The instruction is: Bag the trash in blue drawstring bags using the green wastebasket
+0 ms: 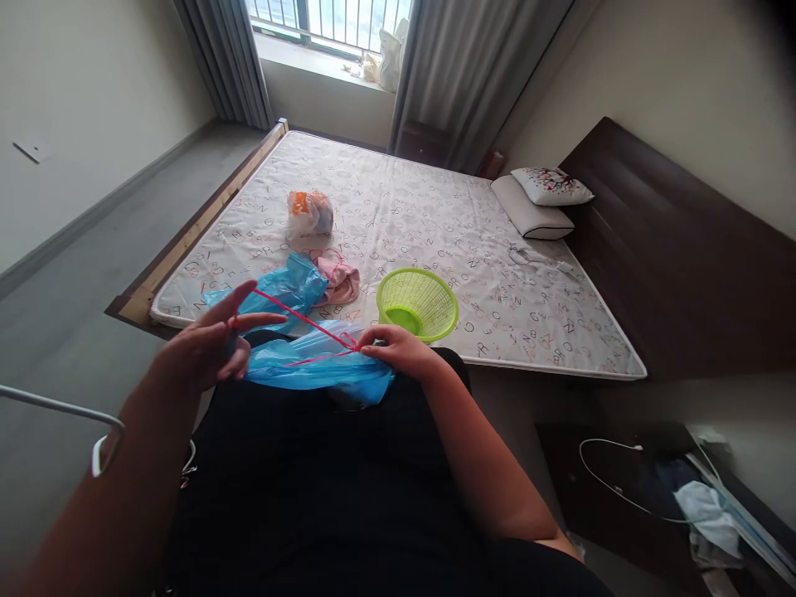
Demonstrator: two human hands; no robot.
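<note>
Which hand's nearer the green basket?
Right. The right hand is just in front of the green basket, on the person's side; the left hand is farther off to the basket's left.

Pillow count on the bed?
2. A patterned pillow lies on top of a plain pillow, both on the mattress near the headboard. The top one partly covers the lower; no others show.

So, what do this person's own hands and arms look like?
The left hand and right hand are ungloved. The right arm is bare up to a black sleeve. A pale bent wire or cord overlaps the bare left forearm; whether it is worn is unclear.
</note>
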